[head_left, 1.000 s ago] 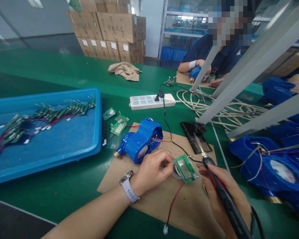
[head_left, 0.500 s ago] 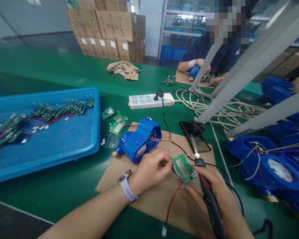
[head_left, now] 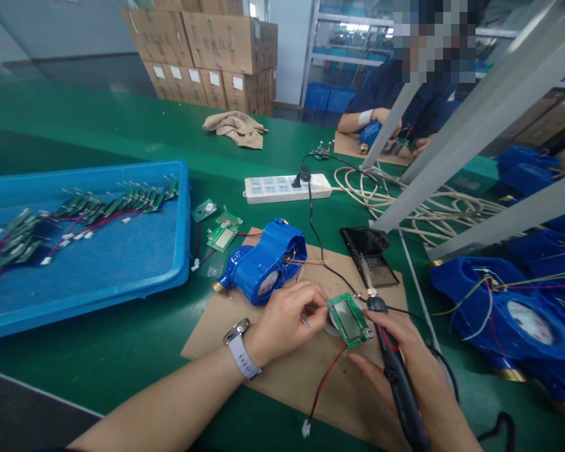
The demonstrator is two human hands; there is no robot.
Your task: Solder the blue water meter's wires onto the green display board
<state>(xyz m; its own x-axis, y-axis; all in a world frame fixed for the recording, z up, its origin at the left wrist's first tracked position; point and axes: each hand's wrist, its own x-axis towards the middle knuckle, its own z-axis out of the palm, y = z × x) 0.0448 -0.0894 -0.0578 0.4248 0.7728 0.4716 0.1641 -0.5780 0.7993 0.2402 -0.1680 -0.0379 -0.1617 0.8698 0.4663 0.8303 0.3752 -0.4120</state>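
Note:
My left hand [head_left: 289, 320], with a watch at its wrist, is closed in a pinch; thin wire ends [head_left: 305, 321] poke out from its fingers. The fingertips meet the left edge of a green circuit board [head_left: 349, 319] with a grey display. Red and black leads with a white plug [head_left: 306, 429] hang from the board. Partly hidden under it is a round, pale object [head_left: 331, 328]. In my right hand [head_left: 419, 351] is a soldering iron [head_left: 393, 370], tip pointing up and away. Beyond my left hand lies a blue water meter [head_left: 263, 260] with coloured wires.
A blue tray [head_left: 122, 263] of circuit boards stands left, with loose boards [head_left: 223, 237] beside it. A black iron stand [head_left: 381, 273], power strip [head_left: 287, 193], coiled cables [head_left: 358, 194] and grey posts [head_left: 452, 138] are ahead. More meters [head_left: 522, 314] lie right. A co-worker [head_left: 386, 94] sits opposite.
Almost nothing differs. The view has shifted slightly, and both hands, the board and the soldering iron keep nearly the same places. The plug has swung slightly left.

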